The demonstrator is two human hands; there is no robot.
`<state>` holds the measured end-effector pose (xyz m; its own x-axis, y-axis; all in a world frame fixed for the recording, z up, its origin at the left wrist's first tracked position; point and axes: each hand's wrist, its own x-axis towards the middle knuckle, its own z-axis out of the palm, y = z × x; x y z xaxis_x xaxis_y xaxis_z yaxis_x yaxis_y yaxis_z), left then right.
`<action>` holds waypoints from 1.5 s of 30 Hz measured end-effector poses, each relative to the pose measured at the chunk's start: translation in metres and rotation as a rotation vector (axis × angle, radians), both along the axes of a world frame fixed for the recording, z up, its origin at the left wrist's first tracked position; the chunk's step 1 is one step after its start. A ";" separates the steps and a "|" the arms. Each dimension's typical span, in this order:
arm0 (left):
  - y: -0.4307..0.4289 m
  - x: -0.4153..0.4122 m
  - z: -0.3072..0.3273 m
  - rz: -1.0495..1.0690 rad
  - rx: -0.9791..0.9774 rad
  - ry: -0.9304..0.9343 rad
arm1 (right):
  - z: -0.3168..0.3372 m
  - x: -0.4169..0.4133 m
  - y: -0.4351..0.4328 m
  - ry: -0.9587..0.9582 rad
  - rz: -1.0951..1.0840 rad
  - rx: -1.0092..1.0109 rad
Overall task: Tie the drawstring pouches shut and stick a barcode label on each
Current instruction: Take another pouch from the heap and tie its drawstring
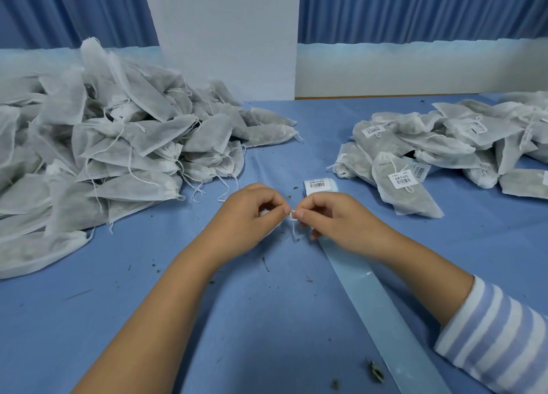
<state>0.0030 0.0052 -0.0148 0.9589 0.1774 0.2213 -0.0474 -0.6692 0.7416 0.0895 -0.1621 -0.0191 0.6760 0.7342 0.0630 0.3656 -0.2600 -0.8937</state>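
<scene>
Drawstring (293,216) is being pinched by left hand (252,215) and right hand (329,220), labelled pouches (403,186) lying right of the grip, larger unlabelled heap (118,144) waiting left.

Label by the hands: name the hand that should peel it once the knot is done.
Probably the right hand. The label lies just beyond its knuckles, and the backing strip runs under it. The left hand is farther off, across the string both pinch.
</scene>
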 end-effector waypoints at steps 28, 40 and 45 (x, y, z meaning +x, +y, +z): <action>-0.007 0.000 0.010 0.038 -0.405 0.141 | -0.006 -0.019 0.004 -0.248 -0.226 0.282; -0.003 -0.002 0.009 0.049 -0.438 0.130 | -0.012 -0.013 0.005 -0.284 -0.239 0.291; -0.001 -0.001 0.010 0.041 -0.414 0.081 | -0.007 -0.010 0.005 0.121 -0.172 0.376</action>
